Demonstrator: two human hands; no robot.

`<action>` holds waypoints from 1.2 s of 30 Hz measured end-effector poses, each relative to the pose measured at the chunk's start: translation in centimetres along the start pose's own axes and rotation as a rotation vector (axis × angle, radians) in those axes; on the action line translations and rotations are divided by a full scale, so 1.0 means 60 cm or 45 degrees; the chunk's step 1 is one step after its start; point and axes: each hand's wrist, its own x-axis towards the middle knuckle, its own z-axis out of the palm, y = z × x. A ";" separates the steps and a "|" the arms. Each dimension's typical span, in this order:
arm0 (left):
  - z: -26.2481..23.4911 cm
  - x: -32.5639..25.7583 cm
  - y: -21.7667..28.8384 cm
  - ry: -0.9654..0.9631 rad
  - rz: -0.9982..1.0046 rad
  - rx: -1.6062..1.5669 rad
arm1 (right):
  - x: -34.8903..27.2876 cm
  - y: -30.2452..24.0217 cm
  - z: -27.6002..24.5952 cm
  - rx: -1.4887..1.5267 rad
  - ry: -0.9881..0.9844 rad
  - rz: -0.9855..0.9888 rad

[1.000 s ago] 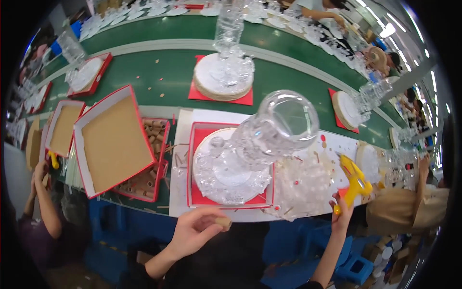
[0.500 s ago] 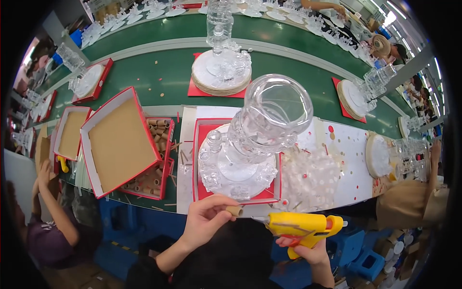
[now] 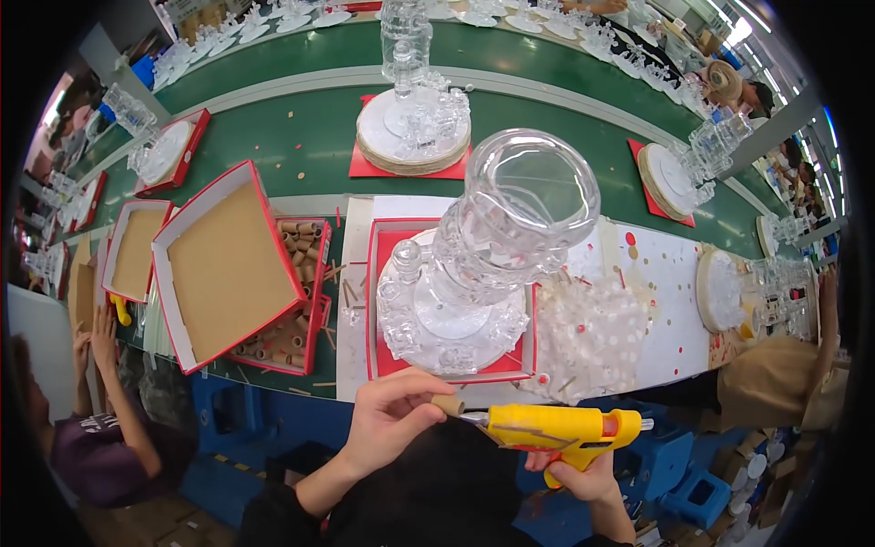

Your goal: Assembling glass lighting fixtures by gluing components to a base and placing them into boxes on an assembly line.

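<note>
Between the thumb and fingers of my left hand [image 3: 394, 421] is a short brown cardboard tube [image 3: 447, 404]. My right hand [image 3: 583, 474] grips a yellow glue gun [image 3: 551, 427] by its handle, its metal nozzle pointing left. The nozzle tip is at the tube's open end; whether it touches the rim or reaches inside is hard to make out. Just beyond my hands, a tall clear ornament [image 3: 510, 219] stands on a round white base [image 3: 456, 324]. That base sits in a red-edged shallow tray [image 3: 374, 301].
Left of the ornament, an empty-looking red box lid [image 3: 228, 264] lies tilted over a red box [image 3: 296, 360] of cardboard tubes. Crumpled dotted sheeting [image 3: 597, 333] lies to the right. Another clear ornament [image 3: 410, 123] stands on the green belt [image 3: 301, 137]. A person's hands [image 3: 102, 351] are at far left.
My right hand has brought the glue gun leftward, so its nozzle now meets the tube's end. The left hand has barely moved.
</note>
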 end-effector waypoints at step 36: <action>-0.002 -0.009 -0.003 -0.022 0.015 0.040 | -0.004 0.008 -0.005 -0.047 0.044 -0.018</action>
